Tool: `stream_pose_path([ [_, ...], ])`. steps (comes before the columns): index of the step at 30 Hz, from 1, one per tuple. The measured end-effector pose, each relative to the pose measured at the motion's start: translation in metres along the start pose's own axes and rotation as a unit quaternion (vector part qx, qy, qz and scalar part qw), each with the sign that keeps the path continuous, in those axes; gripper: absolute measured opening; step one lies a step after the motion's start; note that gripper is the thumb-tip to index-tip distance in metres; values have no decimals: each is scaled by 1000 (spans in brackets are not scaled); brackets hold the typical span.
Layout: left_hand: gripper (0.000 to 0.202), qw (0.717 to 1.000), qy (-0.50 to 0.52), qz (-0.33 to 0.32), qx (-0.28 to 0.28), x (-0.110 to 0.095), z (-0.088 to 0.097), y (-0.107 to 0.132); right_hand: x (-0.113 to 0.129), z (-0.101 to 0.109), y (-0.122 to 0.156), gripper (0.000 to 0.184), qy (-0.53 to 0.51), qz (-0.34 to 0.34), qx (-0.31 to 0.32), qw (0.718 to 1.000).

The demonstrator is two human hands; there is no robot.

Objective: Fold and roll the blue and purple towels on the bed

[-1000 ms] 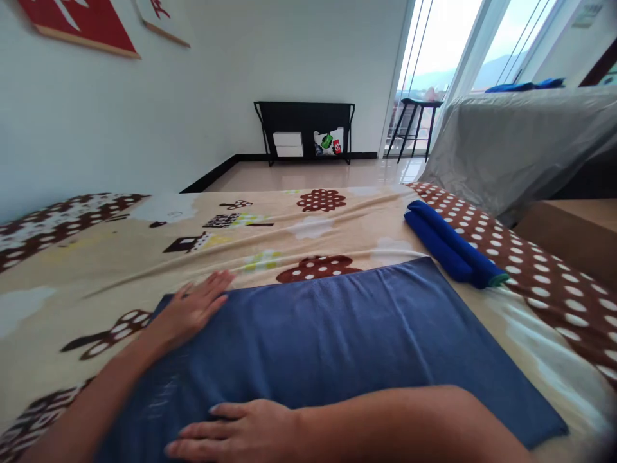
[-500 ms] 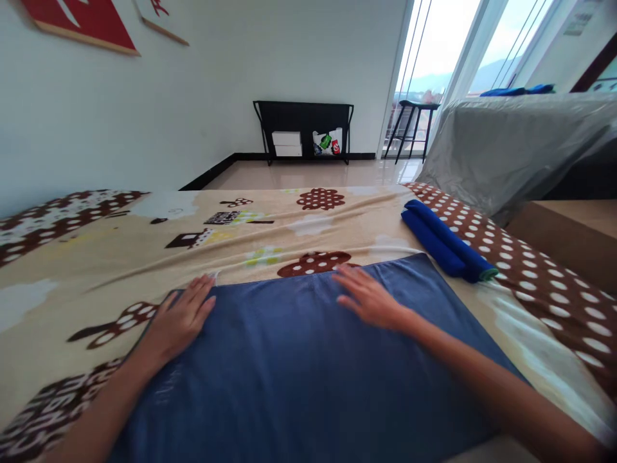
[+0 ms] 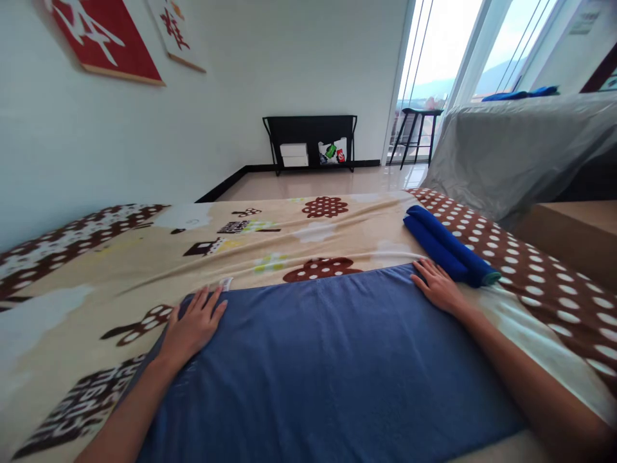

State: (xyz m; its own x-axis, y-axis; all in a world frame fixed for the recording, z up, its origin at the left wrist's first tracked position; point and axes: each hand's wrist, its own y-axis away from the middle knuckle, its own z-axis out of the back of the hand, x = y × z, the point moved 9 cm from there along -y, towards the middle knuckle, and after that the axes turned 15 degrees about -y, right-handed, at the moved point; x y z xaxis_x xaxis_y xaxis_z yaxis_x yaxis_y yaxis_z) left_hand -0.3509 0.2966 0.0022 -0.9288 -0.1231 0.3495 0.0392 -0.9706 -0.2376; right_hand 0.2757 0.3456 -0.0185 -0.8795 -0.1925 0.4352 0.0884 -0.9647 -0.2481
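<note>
A blue-grey towel point(image 3: 318, 360) lies spread over a patterned blanket point(image 3: 250, 257), its far edge running across the middle of the view. My left hand point(image 3: 195, 321) rests flat on the towel's far left corner, fingers extended. At the far right corner, my right hand point(image 3: 438, 285) lies open on the cloth with its fingers stretched forward. A rolled bright blue towel point(image 3: 448, 247) sits just beyond my right hand. A small white tag point(image 3: 226, 283) sticks out from the far edge near my left hand. The towel's near edge is mostly out of view.
A brown box point(image 3: 578, 218) and a plastic-covered piece of furniture point(image 3: 515, 145) stand to the right. Against the back wall is a black rack point(image 3: 313, 135) with white boxes point(image 3: 294, 154). A black stool point(image 3: 417, 128) stands by the window.
My right hand has moved right along the far edge of the spread towel to its corner. My left hand stays on the left corner. The view has tilted slightly up.
</note>
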Motion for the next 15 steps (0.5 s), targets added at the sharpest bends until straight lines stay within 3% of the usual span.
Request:
stream_pose_path([
  [3, 57, 994, 59, -62, -63, -53, 56, -3, 86, 8, 33, 59, -3, 116, -30, 993],
  [6, 48, 967, 180, -172, -45, -134, 99, -20, 199, -8, 110, 45, -50, 302, 26, 952],
  [8, 39, 956, 212, -200, -34, -180, 112, -39, 253, -13, 166, 30, -85, 374, 8, 923],
  [11, 31, 950, 231, -208, -9, -228, 107, -68, 291, -19, 231, 21, -105, 416, -76, 900],
  [15, 25, 942, 241, -227, 53, -255, 83, -85, 294, -30, 266, 15, -106, 388, -182, 897],
])
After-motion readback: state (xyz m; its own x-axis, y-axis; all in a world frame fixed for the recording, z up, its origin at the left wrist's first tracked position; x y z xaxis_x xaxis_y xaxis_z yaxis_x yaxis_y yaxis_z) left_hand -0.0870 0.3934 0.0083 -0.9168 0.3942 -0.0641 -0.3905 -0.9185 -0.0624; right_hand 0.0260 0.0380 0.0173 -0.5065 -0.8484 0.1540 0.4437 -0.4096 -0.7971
